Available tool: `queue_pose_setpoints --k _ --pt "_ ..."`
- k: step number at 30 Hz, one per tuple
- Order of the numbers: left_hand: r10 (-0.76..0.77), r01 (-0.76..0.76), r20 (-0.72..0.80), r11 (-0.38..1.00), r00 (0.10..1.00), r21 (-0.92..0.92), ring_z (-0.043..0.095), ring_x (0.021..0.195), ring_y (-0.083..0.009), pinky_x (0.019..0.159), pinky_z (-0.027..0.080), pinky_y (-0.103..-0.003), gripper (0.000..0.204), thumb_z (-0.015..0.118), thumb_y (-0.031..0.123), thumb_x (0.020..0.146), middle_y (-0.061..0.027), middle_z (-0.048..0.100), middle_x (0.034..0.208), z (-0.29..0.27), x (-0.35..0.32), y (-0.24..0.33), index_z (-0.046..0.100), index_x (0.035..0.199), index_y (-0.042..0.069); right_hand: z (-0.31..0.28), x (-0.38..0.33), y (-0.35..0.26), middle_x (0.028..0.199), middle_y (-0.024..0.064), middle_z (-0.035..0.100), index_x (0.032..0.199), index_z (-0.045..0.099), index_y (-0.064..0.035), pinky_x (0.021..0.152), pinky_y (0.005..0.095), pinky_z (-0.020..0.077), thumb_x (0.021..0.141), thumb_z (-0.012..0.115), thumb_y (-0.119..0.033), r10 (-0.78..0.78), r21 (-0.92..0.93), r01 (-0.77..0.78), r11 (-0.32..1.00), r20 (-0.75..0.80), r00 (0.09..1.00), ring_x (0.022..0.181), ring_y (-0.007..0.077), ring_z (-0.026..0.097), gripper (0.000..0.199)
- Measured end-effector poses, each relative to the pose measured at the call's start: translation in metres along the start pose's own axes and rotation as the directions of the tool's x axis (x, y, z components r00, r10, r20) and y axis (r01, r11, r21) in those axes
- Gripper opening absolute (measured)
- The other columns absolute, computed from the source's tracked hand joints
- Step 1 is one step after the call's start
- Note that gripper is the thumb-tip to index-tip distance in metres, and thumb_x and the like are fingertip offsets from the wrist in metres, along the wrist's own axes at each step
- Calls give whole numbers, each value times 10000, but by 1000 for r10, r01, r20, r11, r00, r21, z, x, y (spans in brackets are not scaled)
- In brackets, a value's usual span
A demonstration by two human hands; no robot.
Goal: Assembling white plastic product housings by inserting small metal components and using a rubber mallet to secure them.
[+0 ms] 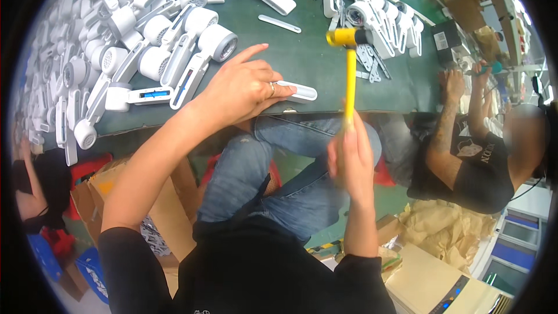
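Note:
My left hand (251, 88) is at the table's near edge, gripping a white, slotted handle-like part (303, 93). The thumb and lower fingers close over its left end, while the index finger sticks up and away. What lies under the palm is hidden. My right hand (352, 154) is wrapped round the yellow handle of a small hammer (350, 75), held upright to the right of the part. Its head, yellow on one side and black on the other, is raised above the table. A loose, thin white strip (279, 24) rests farther back on the green tabletop (267, 38).
Many white handheld fan-like units (154, 61) crowd the table's left side. More units (378, 17) and several thin grey strips (370, 62) lie at the far right. A co-worker (465, 163) sits on the right. Open cardboard boxes (174, 192) and crumpled brown paper (447, 229) are below.

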State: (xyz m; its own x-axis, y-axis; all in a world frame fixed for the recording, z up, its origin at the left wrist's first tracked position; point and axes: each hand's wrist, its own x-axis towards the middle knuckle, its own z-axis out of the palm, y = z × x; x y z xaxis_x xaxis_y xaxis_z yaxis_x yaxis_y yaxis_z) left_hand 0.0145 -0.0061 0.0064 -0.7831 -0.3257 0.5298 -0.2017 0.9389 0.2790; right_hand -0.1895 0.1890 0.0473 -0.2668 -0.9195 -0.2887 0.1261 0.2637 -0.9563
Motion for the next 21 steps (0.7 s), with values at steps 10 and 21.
queue_pose_setpoints --k 10,21 --pt "-3 4 13 1000 1000 -24 701 899 -213 1178 450 -508 234 809 163 845 -17 759 957 1 4 1 828 1075 207 5 -67 20 934 233 723 1626 389 -99 696 376 548 1100 491 -162 -143 -709 14 706 -123 982 736 318 740 539" --pt "-20 21 16 999 1000 -29 698 904 -212 1186 439 -519 233 807 153 847 -17 752 943 -2 4 3 827 1075 200 4 -77 12 686 80 563 1626 410 -127 595 310 486 1115 480 -169 -236 -629 99 771 -138 962 601 111 559 517"
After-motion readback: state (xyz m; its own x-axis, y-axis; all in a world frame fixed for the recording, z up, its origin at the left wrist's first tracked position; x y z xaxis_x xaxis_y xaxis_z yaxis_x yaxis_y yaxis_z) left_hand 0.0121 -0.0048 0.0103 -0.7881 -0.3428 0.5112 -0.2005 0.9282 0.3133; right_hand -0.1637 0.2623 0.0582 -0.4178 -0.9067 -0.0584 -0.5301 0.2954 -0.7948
